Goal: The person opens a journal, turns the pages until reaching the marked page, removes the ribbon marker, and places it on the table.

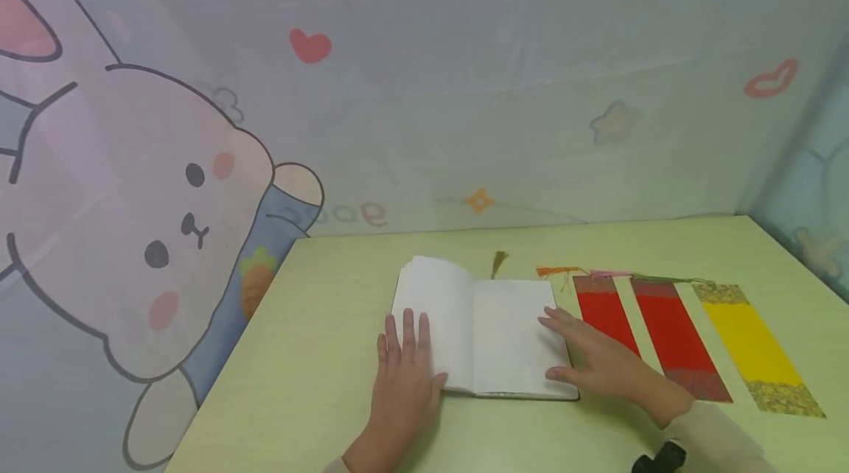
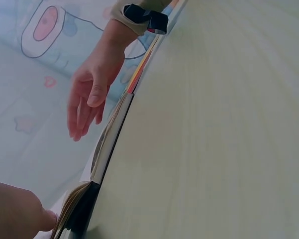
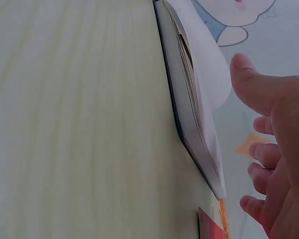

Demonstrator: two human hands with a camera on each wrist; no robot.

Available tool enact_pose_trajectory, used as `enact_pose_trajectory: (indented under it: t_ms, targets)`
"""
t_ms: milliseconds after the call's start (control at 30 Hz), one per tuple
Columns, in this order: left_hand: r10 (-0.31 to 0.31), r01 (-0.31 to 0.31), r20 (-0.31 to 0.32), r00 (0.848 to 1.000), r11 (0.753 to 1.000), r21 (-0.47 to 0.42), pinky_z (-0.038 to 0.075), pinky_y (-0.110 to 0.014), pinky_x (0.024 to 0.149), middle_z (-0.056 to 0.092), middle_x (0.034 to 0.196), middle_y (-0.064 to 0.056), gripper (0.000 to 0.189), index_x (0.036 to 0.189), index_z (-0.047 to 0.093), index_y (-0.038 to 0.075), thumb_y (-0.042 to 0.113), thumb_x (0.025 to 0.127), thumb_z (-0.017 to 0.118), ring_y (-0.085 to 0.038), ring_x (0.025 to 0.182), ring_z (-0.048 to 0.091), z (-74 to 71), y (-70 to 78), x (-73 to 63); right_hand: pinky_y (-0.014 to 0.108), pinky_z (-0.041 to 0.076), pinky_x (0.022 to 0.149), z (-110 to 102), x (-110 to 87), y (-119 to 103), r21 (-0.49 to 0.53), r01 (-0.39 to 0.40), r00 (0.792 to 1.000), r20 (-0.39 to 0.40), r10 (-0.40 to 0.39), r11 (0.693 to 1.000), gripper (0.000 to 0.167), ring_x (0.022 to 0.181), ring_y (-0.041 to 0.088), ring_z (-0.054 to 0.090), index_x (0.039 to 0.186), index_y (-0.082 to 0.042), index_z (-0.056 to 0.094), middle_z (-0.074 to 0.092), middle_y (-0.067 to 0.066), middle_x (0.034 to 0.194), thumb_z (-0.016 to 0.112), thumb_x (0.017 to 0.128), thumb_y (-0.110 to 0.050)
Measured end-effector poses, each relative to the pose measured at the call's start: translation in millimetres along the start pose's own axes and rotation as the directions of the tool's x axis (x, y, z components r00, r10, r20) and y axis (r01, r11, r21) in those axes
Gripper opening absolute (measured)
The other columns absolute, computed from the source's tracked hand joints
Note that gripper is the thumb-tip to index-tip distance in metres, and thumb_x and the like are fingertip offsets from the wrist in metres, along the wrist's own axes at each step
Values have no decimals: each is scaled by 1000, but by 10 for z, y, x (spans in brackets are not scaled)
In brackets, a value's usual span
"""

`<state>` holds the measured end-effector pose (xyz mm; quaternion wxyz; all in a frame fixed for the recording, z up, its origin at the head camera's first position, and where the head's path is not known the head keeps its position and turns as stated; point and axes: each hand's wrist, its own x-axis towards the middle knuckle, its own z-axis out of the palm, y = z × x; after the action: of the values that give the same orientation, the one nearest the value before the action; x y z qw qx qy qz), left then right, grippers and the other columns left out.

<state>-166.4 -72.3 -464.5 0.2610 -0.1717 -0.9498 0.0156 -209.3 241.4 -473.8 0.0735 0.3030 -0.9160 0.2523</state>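
Observation:
An open notebook (image 1: pixel 507 333) with blank white pages and a dark cover lies on the table. My left hand (image 1: pixel 404 384) rests on its left page, fingers spread and straight, the thumb near the lower edge. In the left wrist view, that thumb (image 2: pixel 49 219) is against the page edges. My right hand (image 1: pixel 593 359) is over the right page's outer edge, fingers loosely extended and holding nothing. From the right wrist view, a gap shows between the right hand (image 3: pixel 278 139) and the raised pages (image 3: pixel 204 64). A small olive tassel (image 1: pixel 499 264) sticks out beyond the notebook's top.
Right of the notebook lie a red bookmark (image 1: pixel 606 314), a second red bookmark (image 1: pixel 679 337) and a yellow bookmark (image 1: pixel 756 344), with orange, pink and green tassels at their far ends. A printed cloth (image 1: pixel 530 127) hangs behind the pale green table (image 1: pixel 298 355).

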Motion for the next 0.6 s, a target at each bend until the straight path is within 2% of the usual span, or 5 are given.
enact_pose_trajectory:
  t_ms: [133,267,433,600]
  targets:
    - [7,-4,88,996,999,-36,27,-53,104,34,142,-25,67,138,37,-5,32,87,61,-47,131,24,16,3,-16,54,37,97,-15,-31,29,-4,-3,999,51,3,1000,83,133,36,30,139,-8,42,34,15,146,63,78,-59]
    - [-1,14,161,987,997,-80,27,-54,104,36,141,-27,56,132,44,-7,30,92,55,-47,130,26,31,-5,-30,58,31,99,-25,-48,44,5,-1,996,88,0,1000,86,132,40,27,140,-5,40,33,18,146,64,77,-59]
    - [-32,71,278,960,989,-130,26,-55,104,35,141,-27,53,133,44,-6,32,96,47,-46,131,27,58,-18,-34,58,24,103,-29,-56,77,-4,-16,991,133,16,1000,89,132,41,27,141,-3,37,33,17,146,64,77,-58]
    - [-68,139,359,931,975,-175,27,-54,103,36,141,-27,53,136,41,-4,33,97,44,-43,131,29,85,-27,-47,56,22,105,-18,-54,107,-19,-52,981,187,54,998,88,133,40,26,140,-3,39,34,15,146,63,77,-59]
